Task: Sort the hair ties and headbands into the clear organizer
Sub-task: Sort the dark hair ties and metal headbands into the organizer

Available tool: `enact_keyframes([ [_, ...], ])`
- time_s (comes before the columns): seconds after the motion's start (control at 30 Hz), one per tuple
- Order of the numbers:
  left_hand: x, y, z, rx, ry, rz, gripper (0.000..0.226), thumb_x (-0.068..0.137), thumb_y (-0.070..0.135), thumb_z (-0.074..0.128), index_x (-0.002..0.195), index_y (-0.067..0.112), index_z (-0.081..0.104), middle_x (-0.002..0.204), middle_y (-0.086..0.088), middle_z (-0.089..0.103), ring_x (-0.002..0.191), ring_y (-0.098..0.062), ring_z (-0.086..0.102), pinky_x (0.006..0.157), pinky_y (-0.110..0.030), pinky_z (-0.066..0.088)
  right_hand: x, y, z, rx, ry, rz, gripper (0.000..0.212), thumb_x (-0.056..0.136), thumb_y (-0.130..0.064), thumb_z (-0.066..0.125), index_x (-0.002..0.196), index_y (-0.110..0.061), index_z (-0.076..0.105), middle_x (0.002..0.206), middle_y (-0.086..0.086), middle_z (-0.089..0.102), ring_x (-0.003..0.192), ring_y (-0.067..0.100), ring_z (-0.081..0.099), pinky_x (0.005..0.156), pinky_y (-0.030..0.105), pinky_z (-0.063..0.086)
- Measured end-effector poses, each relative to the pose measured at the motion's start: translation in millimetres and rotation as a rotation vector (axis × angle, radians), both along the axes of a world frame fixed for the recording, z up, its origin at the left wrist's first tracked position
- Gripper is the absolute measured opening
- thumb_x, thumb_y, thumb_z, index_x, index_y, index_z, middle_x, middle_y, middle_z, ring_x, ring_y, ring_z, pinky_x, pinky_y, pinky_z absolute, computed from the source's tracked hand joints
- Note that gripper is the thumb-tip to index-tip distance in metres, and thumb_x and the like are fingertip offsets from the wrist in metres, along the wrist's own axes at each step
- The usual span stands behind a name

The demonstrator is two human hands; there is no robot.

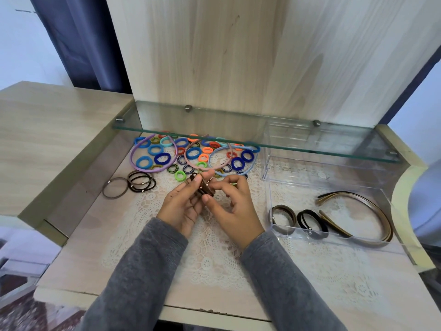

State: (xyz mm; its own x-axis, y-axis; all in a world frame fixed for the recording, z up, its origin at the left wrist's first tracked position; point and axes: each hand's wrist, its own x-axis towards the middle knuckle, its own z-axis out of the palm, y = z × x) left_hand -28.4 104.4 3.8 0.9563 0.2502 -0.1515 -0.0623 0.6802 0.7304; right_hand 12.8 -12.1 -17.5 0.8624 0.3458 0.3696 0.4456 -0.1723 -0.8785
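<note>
My left hand (183, 206) and my right hand (235, 206) meet at the middle of the table, both pinching a small bunch of dark brown hair ties (204, 190). The clear organizer (334, 185) lies to the right; it holds a brown hair tie (284, 217), black hair ties (311, 222) and brown headbands (358, 211). Behind my hands lies a pile of colourful hair ties (191, 154) with a purple headband (152, 156), a pink headband (210, 151) and a light blue headband (232, 158). More brown and black hair ties (133, 183) sit at the left.
A glass shelf (250, 132) overhangs the back of the pile and the organizer's far end. A white lace mat (214, 247) covers the wooden table. A raised wooden side (47, 139) borders the left, and a wooden back panel (238, 56) stands behind.
</note>
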Motion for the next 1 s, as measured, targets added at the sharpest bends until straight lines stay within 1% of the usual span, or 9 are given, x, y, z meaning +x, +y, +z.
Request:
enact_keyframes([
  [0.07,0.2,0.4,0.5,0.024,0.004,-0.004,0.034,0.083,0.022,0.057,0.111,0.005,0.065,0.116,-0.009,0.068,0.103,-0.015,0.063,0.08,-0.021,0.054,-0.6,1.1,2.0,-0.023,0.021,0.011,0.023,0.079,-0.039,0.065,0.098,-0.027,0.067,0.106,-0.003,0.041,0.111,0.018,0.046,0.094,0.047,0.045],
  [0.13,0.6,0.4,1.6,0.054,0.015,-0.01,0.034,0.083,0.025,0.057,0.11,0.007,0.067,0.114,-0.008,0.068,0.101,-0.015,0.062,0.077,-0.02,0.053,-1.8,1.9,4.8,-0.065,0.042,0.03,0.022,0.079,-0.035,0.066,0.099,-0.024,0.067,0.105,-0.006,0.039,0.112,0.018,0.044,0.099,0.044,0.042],
  [0.23,1.1,0.2,3.2,0.071,0.035,-0.016,0.04,0.082,0.029,0.059,0.115,0.007,0.065,0.118,-0.01,0.066,0.105,-0.018,0.059,0.069,-0.018,0.051,-2.7,2.7,8.6,-0.104,0.031,0.024,0.022,0.079,-0.025,0.069,0.099,-0.017,0.067,0.103,-0.004,0.039,0.11,0.019,0.042,0.099,0.031,0.036],
  [0.3,1.6,0.4,4.3,0.075,0.047,-0.019,0.046,0.082,0.029,0.059,0.121,0.005,0.062,0.123,-0.011,0.064,0.107,-0.019,0.058,0.068,-0.019,0.051,-2.1,2.9,12.6,-0.153,0.047,0.018,0.018,0.08,-0.019,0.072,0.097,-0.014,0.068,0.102,0.0,0.04,0.109,0.018,0.041,0.098,0.022,0.03],
  [0.4,1.8,-2.2,7.5,0.066,0.031,-0.041,0.043,0.081,0.027,0.059,0.118,0.004,0.062,0.121,-0.008,0.065,0.102,-0.016,0.062,0.067,-0.017,0.053,-1.1,-1.1,21.7,-0.213,0.044,0.011,0.016,0.08,-0.017,0.072,0.094,-0.011,0.068,0.1,0.002,0.039,0.106,0.017,0.039,0.091,0.013,0.028],
  [0.57,7.5,-6.7,17.6,0.085,-0.026,-0.088,0.034,0.082,0.026,0.056,0.11,0.01,0.065,0.115,-0.001,0.068,0.1,-0.012,0.064,0.071,-0.016,0.053,2.1,-6.7,34.8,-0.184,0.046,-0.012,0.019,0.078,-0.018,0.075,0.096,-0.013,0.07,0.098,0.001,0.037,0.106,0.02,0.041,0.098,0.028,0.035],
  [0.73,10.7,-11.5,23.3,0.082,-0.031,-0.111,0.03,0.08,0.024,0.057,0.103,0.012,0.071,0.11,-0.003,0.069,0.095,-0.012,0.065,0.065,-0.015,0.052,5.0,-12.7,42.5,-0.219,0.027,-0.013,0.014,0.078,-0.018,0.075,0.09,-0.012,0.072,0.097,0.004,0.04,0.105,0.024,0.042,0.1,0.036,0.036],
  [0.87,11.3,-15.0,30.3,0.049,-0.037,-0.181,0.027,0.082,0.025,0.052,0.085,0.016,0.078,0.104,-0.001,0.071,0.089,-0.012,0.067,0.061,-0.019,0.053,10.5,-28.1,54.8,-0.296,0.001,0.005,0.013,0.077,-0.02,0.076,0.089,-0.014,0.074,0.098,0.005,0.042,0.106,0.022,0.039,0.098,0.03,0.032],
  [1.0,14.7,-21.6,44.3,-0.01,0.021,-0.287,0.024,0.081,0.032,0.057,0.078,0.012,0.071,0.089,-0.004,0.07,0.081,-0.017,0.066,0.062,-0.024,0.056,15.1,-48.3,73.7,-0.433,-0.084,0.019,0.019,0.075,-0.025,0.077,0.092,-0.017,0.076,0.099,0.007,0.047,0.102,0.021,0.036,0.085,0.02,0.025],
])
